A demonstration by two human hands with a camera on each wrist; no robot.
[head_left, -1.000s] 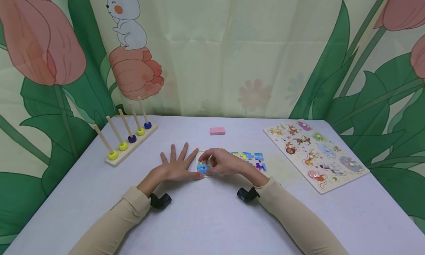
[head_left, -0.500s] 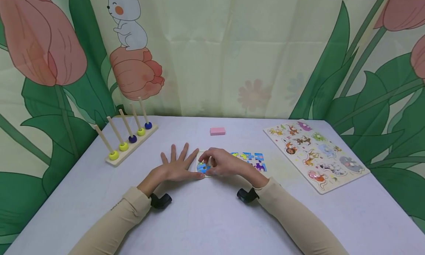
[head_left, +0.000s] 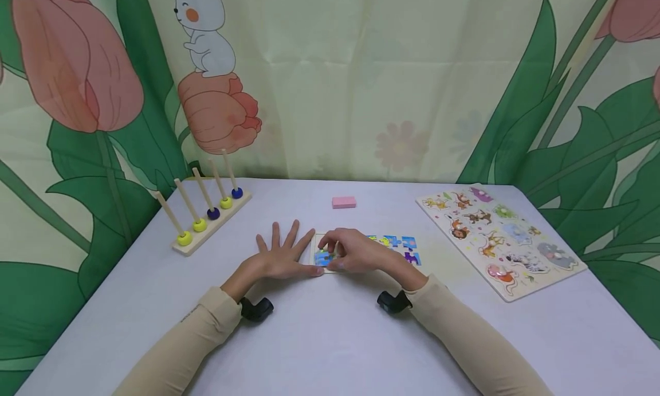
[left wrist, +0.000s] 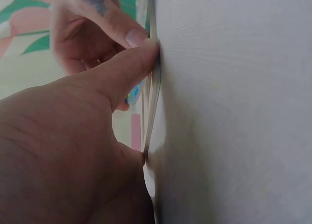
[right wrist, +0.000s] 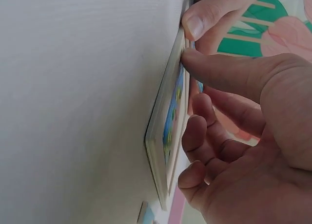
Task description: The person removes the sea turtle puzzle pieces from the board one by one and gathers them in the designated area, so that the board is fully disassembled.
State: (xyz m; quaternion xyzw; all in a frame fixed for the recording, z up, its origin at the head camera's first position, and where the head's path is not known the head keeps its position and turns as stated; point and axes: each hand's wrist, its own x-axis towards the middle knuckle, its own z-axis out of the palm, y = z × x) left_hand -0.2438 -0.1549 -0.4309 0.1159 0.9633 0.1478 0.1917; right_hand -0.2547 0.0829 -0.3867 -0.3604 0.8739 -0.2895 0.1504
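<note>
My left hand (head_left: 281,261) lies with fingers spread, its thumb and index fingertip at the edge of a small wooden puzzle tray (right wrist: 158,136). Over the tray, my right hand (head_left: 356,251) has its thumb and index finger bent together. A small blue jigsaw piece (left wrist: 134,93) shows between them, pinched and partly hidden by the fingers. The other right fingers curl loosely above the tray. Blue jigsaw pieces (head_left: 323,258) sit in the tray's left part; the right hand covers much of the rest.
Several loose jigsaw pieces (head_left: 394,242) lie right of the right hand. A pink block (head_left: 344,202) sits behind the tray. At the left stands a peg stand (head_left: 211,227) with yellow and dark blue beads; at the right lies an animal puzzle board (head_left: 502,241).
The head view has shifted slightly, so everything appears a little further right. Both hands keep nearly the same pose at the tray.
</note>
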